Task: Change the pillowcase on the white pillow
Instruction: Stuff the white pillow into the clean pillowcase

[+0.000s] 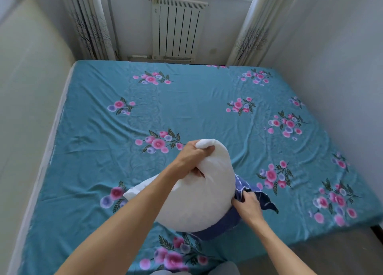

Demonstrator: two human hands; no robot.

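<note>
Pillow: the white pillow (199,194) was held up just above the bed (186,109), a little below the middle of the view, bent into a hump.
Pillowcase: the blue pillowcase (251,200) sat bunched around the lower end of the pillow, at about 4 o'clock from its middle.
Left hand: the left hand (192,156) was clenched on the top corner of the pillow, at about 11 o'clock, and the filling bulged out above the fingers.
Right hand: the right hand (247,204) pinched the edge of the pillowcase beside the pillow.
Second white cloth: a white piece (141,189) lay on the bed at about 9 o'clock; I could not tell what it was.
Handling: the pillow looked light and very soft, so it would probably fold and not stay stiff.
Where to hold: a full fist on one corner seemed best for the pillow; the thin pillowcase was better taken at its open hem.
Risk: the cloth could catch on the filling and bunch.
</note>
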